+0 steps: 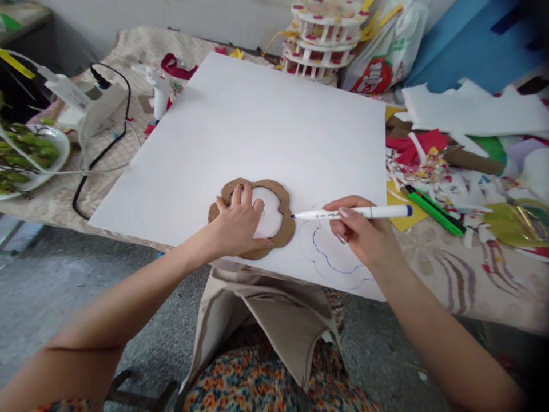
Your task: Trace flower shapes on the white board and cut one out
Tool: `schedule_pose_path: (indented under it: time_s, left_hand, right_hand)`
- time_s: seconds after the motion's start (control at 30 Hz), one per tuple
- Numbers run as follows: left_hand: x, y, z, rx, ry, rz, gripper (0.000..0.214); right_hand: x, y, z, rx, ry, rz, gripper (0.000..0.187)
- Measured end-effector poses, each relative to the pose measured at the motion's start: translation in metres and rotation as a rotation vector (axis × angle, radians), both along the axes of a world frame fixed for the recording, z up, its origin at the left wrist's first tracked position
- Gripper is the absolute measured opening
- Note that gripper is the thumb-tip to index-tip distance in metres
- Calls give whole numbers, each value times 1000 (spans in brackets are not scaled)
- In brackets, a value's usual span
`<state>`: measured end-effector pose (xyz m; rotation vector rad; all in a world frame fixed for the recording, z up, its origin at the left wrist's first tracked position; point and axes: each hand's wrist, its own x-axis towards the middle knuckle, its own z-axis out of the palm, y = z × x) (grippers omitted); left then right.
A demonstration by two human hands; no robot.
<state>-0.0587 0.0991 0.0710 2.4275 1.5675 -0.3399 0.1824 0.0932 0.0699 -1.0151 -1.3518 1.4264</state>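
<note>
A flower-shaped cardboard ring (286,229) lies flat on a large white sheet (274,126) near its front edge. My left hand (240,223) presses down on the ring's left part with fingers spread, covering some of it. In my right hand (355,229) is a white marker (364,212) with a blue end, held almost level. Its blue tip points left and meets, or nearly meets, the ring's right edge. Under and beside my right hand, a blue wavy outline (326,260) is drawn on the sheet, partly hidden by the hand.
Left of the sheet are a glue gun (158,91), a power strip (96,106) with cords and a plate of green fruit (60,146). Behind stands a tiered white model (321,43). Paper scraps (416,154) and a green cutter (435,212) lie to the right.
</note>
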Motion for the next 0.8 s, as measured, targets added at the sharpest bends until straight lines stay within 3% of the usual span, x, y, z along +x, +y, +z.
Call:
schedule_pose_path:
  time_s: [0.13, 0.5, 0.67, 0.8]
  left_hand:
    - [4, -1, 3, 3, 8, 24, 75]
    - [3, -6, -3, 62, -88, 59, 74]
    - [6, -11, -8, 53, -220, 161, 72]
    - [15, -17, -23, 180, -240, 262, 74]
  right_hand:
    - [-27, 24, 13, 43, -21, 11, 12]
    - [-120, 78, 27, 111, -111, 348, 7]
    - [-157, 86, 32, 42, -257, 510, 7]
    - [-176, 85, 36, 77, -418, 615, 4]
